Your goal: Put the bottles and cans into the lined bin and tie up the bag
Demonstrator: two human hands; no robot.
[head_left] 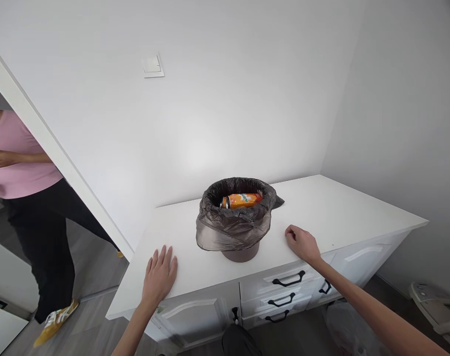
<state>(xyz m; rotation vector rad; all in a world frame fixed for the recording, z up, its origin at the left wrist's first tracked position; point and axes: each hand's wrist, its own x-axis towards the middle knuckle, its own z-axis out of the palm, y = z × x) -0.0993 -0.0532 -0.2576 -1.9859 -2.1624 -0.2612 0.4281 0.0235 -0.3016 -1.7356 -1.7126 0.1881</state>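
A small trash bin [241, 255] lined with a dark translucent plastic bag [232, 230] stands upright on the white countertop [195, 274]. An orange drink can [243, 200] lies on its side inside the bin's mouth; what is beneath it is hidden. Left of the bin, my left hand [160, 273] lies flat on the counter with its fingers stretched out. On the other side my right hand [302, 242] rests on the counter, its fingers curled into a fist with nothing visible in it. Neither hand touches the bin or bag.
White cabinet doors and drawers with black handles [289, 279] sit below the counter. A light switch [152, 65] is on the wall behind. At the left, a person [20, 163] in a pink top stands beyond a white frame edge. A grey appliance [435, 306] stands at the lower right.
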